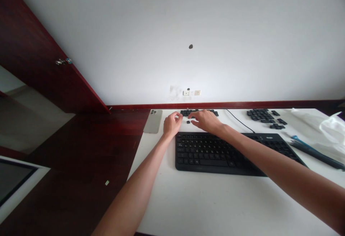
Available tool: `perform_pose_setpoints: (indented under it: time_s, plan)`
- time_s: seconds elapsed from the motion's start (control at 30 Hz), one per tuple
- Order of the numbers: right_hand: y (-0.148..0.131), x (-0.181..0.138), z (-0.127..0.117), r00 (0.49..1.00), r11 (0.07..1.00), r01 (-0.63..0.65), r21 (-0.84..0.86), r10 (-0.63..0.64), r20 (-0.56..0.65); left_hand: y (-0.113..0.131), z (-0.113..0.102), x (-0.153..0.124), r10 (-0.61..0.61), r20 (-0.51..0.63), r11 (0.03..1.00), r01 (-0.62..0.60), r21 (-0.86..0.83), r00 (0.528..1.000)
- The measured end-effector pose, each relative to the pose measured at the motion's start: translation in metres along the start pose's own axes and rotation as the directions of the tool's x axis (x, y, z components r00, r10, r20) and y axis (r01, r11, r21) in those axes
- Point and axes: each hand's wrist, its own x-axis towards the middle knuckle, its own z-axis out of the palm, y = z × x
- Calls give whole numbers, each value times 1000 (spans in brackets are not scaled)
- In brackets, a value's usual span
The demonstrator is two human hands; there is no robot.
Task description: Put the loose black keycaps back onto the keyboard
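Note:
A black keyboard (203, 152) lies on the white table, partly covered by my right forearm. Beyond its top edge sit loose black keycaps (185, 112) in a cluster, and one single keycap (188, 122) lies nearer to me. My left hand (172, 124) is at the left end of the cluster, its fingers curled and thumb against fingertips; whatever they hold is too small to make out. Over the right part of the cluster is my right hand (207, 121), thumb and forefinger apart beside the single keycap, with nothing visible between them.
A phone (152, 123) lies face down at the table's left edge. More keycaps (260, 115) are heaped at the back right, past the keyboard cable (239, 121). A dark, blue-tipped tool-like object (315, 152) and white plastic wrap (331, 132) lie at right. The wall (134, 49) stands behind.

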Motion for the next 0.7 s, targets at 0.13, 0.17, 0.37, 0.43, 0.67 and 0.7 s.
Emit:
perform_pose_setpoints:
  time_s: [0.13,0.17,0.37,0.43,0.67,0.7]
  plan:
    - [5,2,-4,996,993,89,74,-89,4,-2,1,1,9,3,1000,-9,0,1000]
    - [6,3,-3,994,990,111,89,-113,8,-2,1,1,12,3,1000,-12,0,1000]
    - [11,8,8,988,979,148,142,-153,26,-2,1,0,25,10,1000,-25,-2,1000]
    - [11,6,9,991,978,131,160,-135,15,-2,1,0,26,12,1000,-26,-5,1000]
    - [-1,-46,-17,992,940,129,317,-116,-59,-2,1,-1,37,4,999,-37,-15,999]
    - [-4,-58,-22,991,921,133,367,-125,-47,-2,2,0,36,-2,999,-36,-8,999]
